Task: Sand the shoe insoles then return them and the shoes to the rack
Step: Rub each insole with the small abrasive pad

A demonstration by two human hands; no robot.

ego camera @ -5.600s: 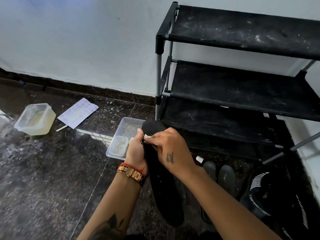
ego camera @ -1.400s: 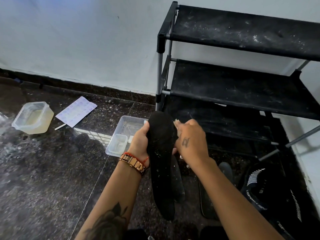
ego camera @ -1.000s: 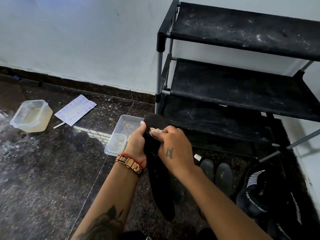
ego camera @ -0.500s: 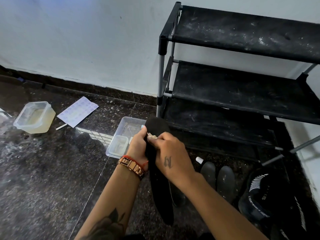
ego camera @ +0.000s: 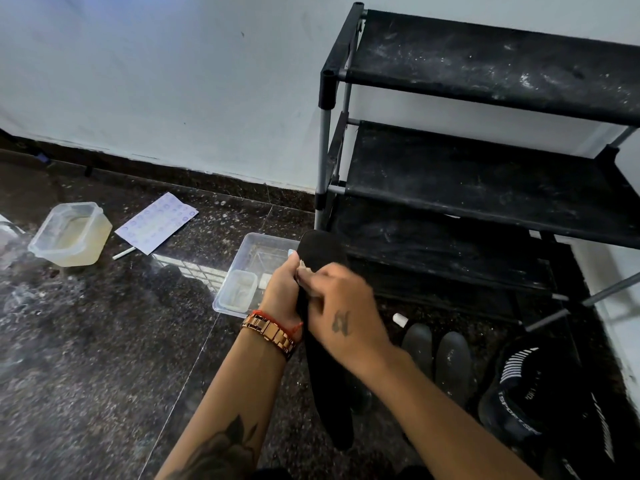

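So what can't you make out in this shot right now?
- Head view: sanding piece on the long black insole sits under the right hand; motion-blurred fingers hide it.
- Left hand grip: insole covers its fingers.
- Black sneaker with white stripes: cut off by the frame edge.
- Printed paper sheet: marks too small.

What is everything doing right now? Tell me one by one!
black insole: held up, upright.
left hand: grips the insole's edge.
right hand: presses a small pale piece against the insole.
shoe rack: shelves bare, dusty.
black shoe: on the floor.
two grey insoles: on the floor.
clear tub: open, holds yellowish liquid.
clear tray: open.
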